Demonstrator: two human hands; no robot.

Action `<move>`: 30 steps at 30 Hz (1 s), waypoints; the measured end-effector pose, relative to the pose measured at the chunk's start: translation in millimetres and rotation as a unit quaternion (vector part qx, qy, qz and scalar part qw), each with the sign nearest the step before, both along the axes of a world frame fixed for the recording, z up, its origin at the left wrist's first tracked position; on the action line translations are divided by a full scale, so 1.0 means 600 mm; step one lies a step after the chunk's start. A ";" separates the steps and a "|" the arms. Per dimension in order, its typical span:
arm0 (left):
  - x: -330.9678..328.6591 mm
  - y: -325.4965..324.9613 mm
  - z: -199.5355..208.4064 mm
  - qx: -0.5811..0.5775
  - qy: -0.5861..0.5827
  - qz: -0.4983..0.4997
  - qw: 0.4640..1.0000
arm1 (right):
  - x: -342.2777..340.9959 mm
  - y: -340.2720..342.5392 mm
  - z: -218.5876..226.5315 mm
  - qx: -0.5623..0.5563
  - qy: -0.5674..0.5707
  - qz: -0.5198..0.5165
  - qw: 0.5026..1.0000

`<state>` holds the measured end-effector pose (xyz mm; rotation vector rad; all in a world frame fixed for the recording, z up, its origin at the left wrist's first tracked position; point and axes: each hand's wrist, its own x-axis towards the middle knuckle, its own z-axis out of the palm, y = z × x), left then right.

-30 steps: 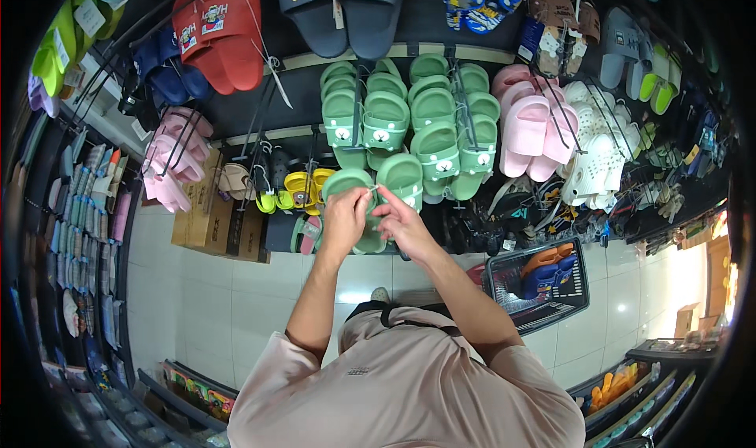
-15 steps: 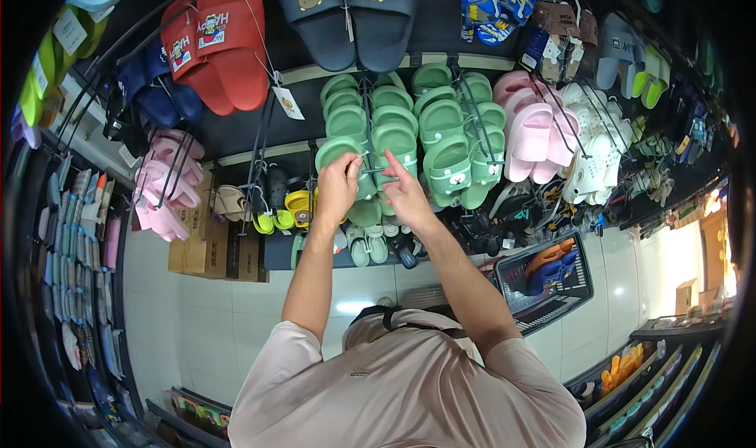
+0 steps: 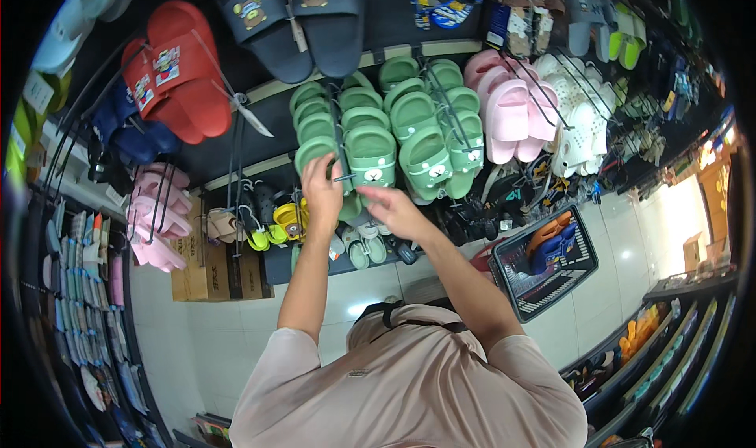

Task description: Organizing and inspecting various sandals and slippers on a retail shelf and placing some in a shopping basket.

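A dark display wall (image 3: 260,125) fills the far side of the scene, hung with rows of foam slides on metal hooks. At its middle hangs a block of mint-green rubber slides with small bear faces (image 3: 425,133), several pairs deep. To the right of them are pale pink slides (image 3: 512,109) and white perforated clogs (image 3: 579,125); to the left, a large pair of red slides (image 3: 177,74); above, navy slides with bear badges (image 3: 291,23). Low on the right floor sits a black plastic basket (image 3: 579,271) with orange and blue footwear inside. Brown cardboard boxes (image 3: 209,267) stand at the left foot of the wall.

The person's own arms rise from the near edge toward the green block. The left hand (image 3: 323,196) is curled around the lower edge of the front mint-green slide (image 3: 370,157), which hangs on its hook at the left column of the block, fingers closed on the sole. The right hand (image 3: 390,208) sits just beside it, fingers bunched together under the same slide (whether it pinches a tag or the hook wire is too small to tell).

As a judgement: the slide is on the rack and not yet free of the hook, so handling of this pair looks about midway, with either seating or lifting it left to finish.
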<state>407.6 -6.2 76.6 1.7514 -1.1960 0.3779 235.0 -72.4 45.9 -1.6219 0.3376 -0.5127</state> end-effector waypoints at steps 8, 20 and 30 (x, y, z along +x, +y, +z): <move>-0.172 0.093 -0.123 0.087 0.052 -0.045 0.994 | -0.205 0.062 -0.101 -0.023 0.088 0.004 0.996; -0.477 0.001 -0.150 0.318 0.218 -0.355 0.852 | -0.604 0.065 -0.229 0.217 0.104 -0.341 0.909; -0.664 -0.072 -0.136 0.367 0.191 -0.437 0.798 | -0.828 -0.080 -0.369 0.360 0.048 -0.575 0.733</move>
